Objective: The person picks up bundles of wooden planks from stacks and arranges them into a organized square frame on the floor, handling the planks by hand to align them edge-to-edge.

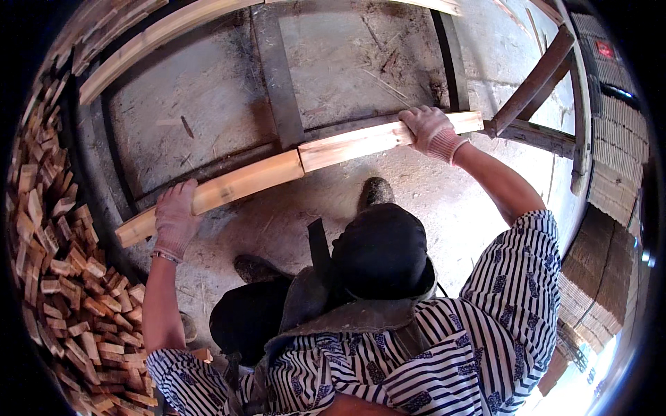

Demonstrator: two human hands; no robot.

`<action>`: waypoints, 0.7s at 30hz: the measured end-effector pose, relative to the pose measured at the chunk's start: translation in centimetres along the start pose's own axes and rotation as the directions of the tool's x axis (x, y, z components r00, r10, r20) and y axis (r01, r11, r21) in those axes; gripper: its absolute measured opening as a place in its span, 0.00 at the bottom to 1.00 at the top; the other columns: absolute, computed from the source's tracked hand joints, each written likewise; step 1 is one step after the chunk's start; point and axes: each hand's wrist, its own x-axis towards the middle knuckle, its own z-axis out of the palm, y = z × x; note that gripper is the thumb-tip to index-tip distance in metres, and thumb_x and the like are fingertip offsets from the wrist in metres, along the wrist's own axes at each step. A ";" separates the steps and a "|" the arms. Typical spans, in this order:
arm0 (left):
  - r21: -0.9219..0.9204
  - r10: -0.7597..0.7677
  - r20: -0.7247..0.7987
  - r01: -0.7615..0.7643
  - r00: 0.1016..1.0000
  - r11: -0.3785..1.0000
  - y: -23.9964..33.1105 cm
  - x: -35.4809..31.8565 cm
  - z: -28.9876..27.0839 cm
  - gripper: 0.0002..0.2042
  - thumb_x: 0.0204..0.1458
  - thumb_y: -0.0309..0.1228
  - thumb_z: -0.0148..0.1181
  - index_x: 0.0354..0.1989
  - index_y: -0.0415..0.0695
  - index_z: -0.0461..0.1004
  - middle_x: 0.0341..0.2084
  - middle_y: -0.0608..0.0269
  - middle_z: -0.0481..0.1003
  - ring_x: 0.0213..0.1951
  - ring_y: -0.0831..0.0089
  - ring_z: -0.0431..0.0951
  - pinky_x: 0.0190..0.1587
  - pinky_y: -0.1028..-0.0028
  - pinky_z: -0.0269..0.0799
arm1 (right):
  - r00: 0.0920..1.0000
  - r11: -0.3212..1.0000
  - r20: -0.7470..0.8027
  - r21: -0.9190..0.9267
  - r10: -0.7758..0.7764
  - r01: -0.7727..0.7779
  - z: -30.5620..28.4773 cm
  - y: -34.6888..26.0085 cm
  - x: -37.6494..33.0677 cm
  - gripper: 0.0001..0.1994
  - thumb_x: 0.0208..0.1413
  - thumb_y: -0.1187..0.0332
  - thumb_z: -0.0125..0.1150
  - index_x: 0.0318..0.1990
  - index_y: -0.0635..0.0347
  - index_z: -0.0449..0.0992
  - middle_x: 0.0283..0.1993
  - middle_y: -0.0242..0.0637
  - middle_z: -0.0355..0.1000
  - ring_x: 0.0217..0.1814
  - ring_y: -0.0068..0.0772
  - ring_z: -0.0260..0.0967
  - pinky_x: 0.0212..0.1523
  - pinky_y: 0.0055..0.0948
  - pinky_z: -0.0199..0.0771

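Two pale wooden planks lie end to end along the near bar of a dark metal frame (274,76). They meet at a joint near the middle, where their edges are slightly offset. My left hand (175,218), in a knitted work glove, is closed over the left plank (243,184) close to its outer end. My right hand (431,132), gloved too, grips the right plank (354,147) near its far right end. The fingers reach over the planks' far edges, so the fingertips are partly hidden.
Many short wood offcuts (90,312) are heaped at the left. More long boards (166,38) rest along the frame's far side. A wooden trestle (538,80) stands at the right, with stacked bundled slats (610,159) beyond it. Wood scraps (187,127) litter the concrete floor.
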 end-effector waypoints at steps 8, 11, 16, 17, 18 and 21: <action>0.075 0.027 0.055 -0.031 0.998 0.997 0.0 0.0 -1.7 0.34 0.42 0.27 0.71 0.62 0.46 0.67 0.52 0.53 0.74 0.56 0.51 0.72 0.61 0.56 0.65 | 0.984 0.997 0.165 -0.045 0.066 -0.060 -1.2 -2.0 -0.9 0.27 0.65 0.49 0.54 0.65 0.51 0.67 0.57 0.43 0.73 0.60 0.46 0.70 0.58 0.44 0.69; 0.022 0.046 0.012 -0.046 0.999 0.999 -0.1 -1.6 -1.5 0.34 0.41 0.27 0.71 0.61 0.45 0.66 0.52 0.52 0.73 0.55 0.50 0.72 0.61 0.55 0.65 | 0.999 0.999 0.026 -0.035 -0.036 0.037 -0.9 -1.6 -0.6 0.17 0.68 0.58 0.47 0.57 0.55 0.70 0.52 0.47 0.74 0.55 0.42 0.74 0.50 0.42 0.74; 0.039 0.028 0.027 -0.029 0.999 0.999 0.3 -2.1 -2.2 0.38 0.34 0.28 0.75 0.60 0.47 0.65 0.52 0.52 0.73 0.55 0.50 0.71 0.62 0.54 0.63 | 0.996 0.995 -0.011 0.046 -0.087 0.087 -2.1 0.4 -2.4 0.18 0.62 0.62 0.59 0.57 0.54 0.72 0.54 0.43 0.74 0.58 0.42 0.73 0.56 0.42 0.70; 0.046 0.038 0.018 -0.038 0.999 0.998 0.5 -2.0 -2.2 0.39 0.34 0.28 0.75 0.60 0.48 0.65 0.52 0.52 0.73 0.55 0.50 0.71 0.62 0.54 0.64 | 0.996 0.994 0.015 0.066 -0.088 0.087 -3.1 0.6 -2.6 0.19 0.61 0.61 0.61 0.58 0.53 0.72 0.55 0.43 0.74 0.59 0.42 0.73 0.58 0.42 0.70; 0.054 0.045 0.014 -0.046 0.999 0.997 0.7 -1.8 -2.2 0.39 0.33 0.29 0.76 0.60 0.48 0.65 0.52 0.52 0.73 0.55 0.51 0.71 0.62 0.54 0.64 | 0.997 0.995 0.046 0.090 -0.057 0.053 -3.6 0.8 -2.8 0.23 0.59 0.59 0.65 0.61 0.51 0.71 0.57 0.43 0.74 0.61 0.43 0.72 0.61 0.44 0.69; 0.016 -0.004 0.072 0.003 0.997 1.000 0.8 -1.6 -2.9 0.39 0.33 0.30 0.76 0.60 0.49 0.65 0.51 0.53 0.73 0.54 0.52 0.72 0.61 0.54 0.64 | 0.995 0.998 -0.070 0.010 -0.068 0.069 -1.6 1.4 -2.4 0.25 0.57 0.52 0.65 0.61 0.44 0.72 0.58 0.38 0.74 0.63 0.42 0.69 0.62 0.45 0.65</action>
